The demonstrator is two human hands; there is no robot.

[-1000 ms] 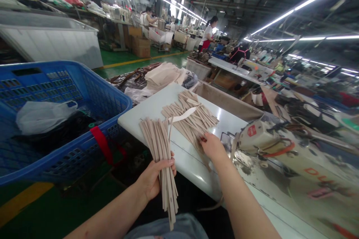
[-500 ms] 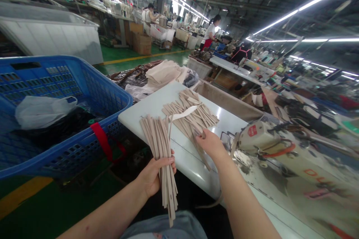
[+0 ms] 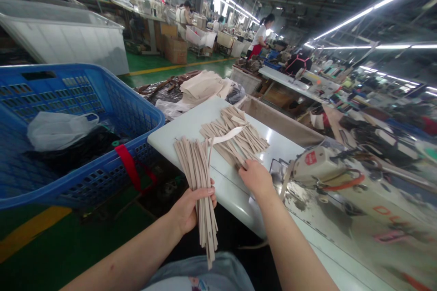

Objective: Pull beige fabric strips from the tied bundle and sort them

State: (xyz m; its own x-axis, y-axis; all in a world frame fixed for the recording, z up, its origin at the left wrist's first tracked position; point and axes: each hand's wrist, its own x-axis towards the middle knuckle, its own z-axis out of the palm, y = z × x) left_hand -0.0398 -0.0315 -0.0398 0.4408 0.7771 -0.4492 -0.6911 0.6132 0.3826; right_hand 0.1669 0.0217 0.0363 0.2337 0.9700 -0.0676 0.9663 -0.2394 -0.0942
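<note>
My left hand [image 3: 191, 207] is wrapped round a bundle of narrow beige strips [image 3: 196, 163], which fans out at the top and hangs past the table's front edge. Over the table, my right hand [image 3: 257, 179] has its fingers pinched at the near end of a loose pile of similar strips [image 3: 251, 138]. A strip end shows at those fingertips, though the fingers partly hide it. Across the pile lies a wider, paler band [image 3: 227, 135]. The pile rests on a white sewing table [image 3: 174, 129].
At the right stands a sewing machine [image 3: 341, 179]. A blue plastic basket [image 3: 136, 118] with bags in it is at the left, a red strap [image 3: 129, 168] on its side. Behind the table are fabric pieces [image 3: 205, 86] and a fabric-lined bin [image 3: 283, 122]. Several people work farther off.
My right hand stays at the near end of the pile; the strip that trailed below it toward the table edge no longer shows there. My left hand still grips its bundle. The view has shifted slightly.
</note>
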